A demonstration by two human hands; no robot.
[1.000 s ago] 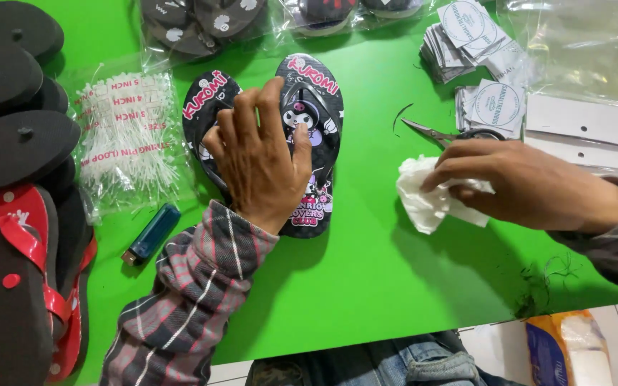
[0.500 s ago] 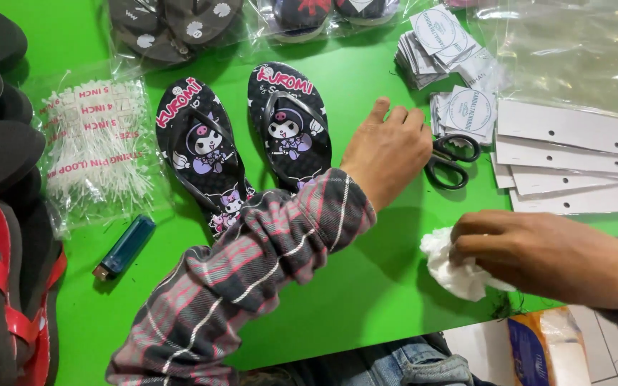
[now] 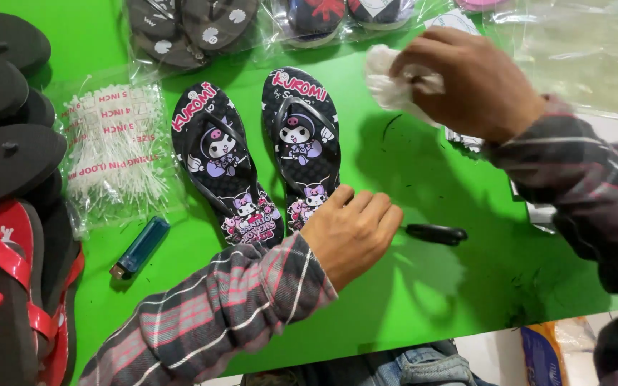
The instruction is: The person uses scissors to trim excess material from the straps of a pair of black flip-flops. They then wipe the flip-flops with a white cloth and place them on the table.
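Scissors (image 3: 434, 233) lie on the green table (image 3: 180, 314) under the left hand (image 3: 352, 232), fingers curled over them, grip unclear; right hand (image 3: 470, 78) clamps a white cloth (image 3: 388, 82) beside 2 printed sandals (image 3: 259, 157); wiping works best with firm, even strokes

White cloth (image 3: 395, 82) in right hand (image 3: 470, 82)

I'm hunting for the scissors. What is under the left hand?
A black scissor handle sticks out from under the left hand on the green table. The blades are covered by the hand.
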